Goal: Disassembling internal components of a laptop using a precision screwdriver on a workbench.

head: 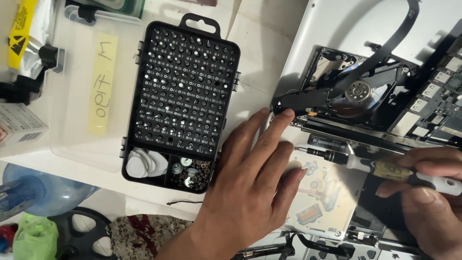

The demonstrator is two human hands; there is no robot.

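2 hands: left hand (250, 173) spread flat on the open laptop (337, 144), right hand (428, 192) gripping a screwdriver (385, 168).

A black case of screwdriver bits (182, 98) lies open at centre. At nine o'clock sits a clear plastic bin (77, 110) bearing a yellow label (103, 83); at seven o'clock, a green bag (34, 238).
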